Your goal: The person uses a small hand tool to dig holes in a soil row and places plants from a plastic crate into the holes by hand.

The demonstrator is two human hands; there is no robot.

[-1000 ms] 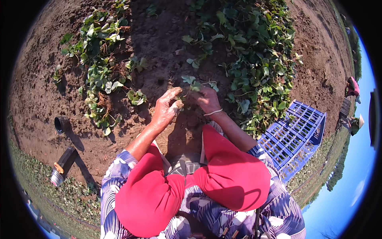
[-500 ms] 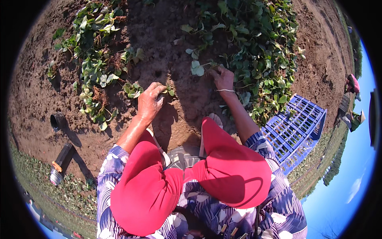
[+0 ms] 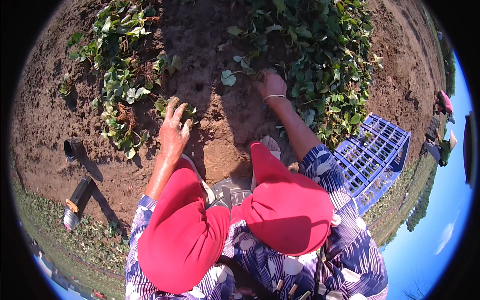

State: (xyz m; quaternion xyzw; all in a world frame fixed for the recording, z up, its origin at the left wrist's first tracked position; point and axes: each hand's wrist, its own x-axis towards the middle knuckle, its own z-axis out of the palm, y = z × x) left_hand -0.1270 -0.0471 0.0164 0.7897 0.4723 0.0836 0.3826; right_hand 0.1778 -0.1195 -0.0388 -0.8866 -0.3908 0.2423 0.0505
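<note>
My left hand (image 3: 174,131) is open, fingers spread over the soil beside small green leaves (image 3: 189,111). Those leaves lie against its fingertips, and I cannot make out anything gripped there. My right hand (image 3: 272,86), with a pale band at the wrist, is closed at the edge of the shaded foliage. From its curled fingers a strawberry seedling (image 3: 228,78) reaches out to the left, one pale leaf catching light. The fingertips themselves are partly hidden. Bare brown soil (image 3: 218,127) lies between the hands.
Heaped strawberry plants (image 3: 122,82) with reddish roots lie left; dense foliage (image 3: 320,60) stands right. A blue plastic crate (image 3: 371,155) sits right. At left are a black pot (image 3: 73,150) and a dark, long object (image 3: 80,195). Two people (image 3: 444,150) work far right.
My left hand has moved left and its fingers have spread, away from the small plant it was pinching. My right hand has shifted slightly left and up, and the seedling's leaf moved with it.
</note>
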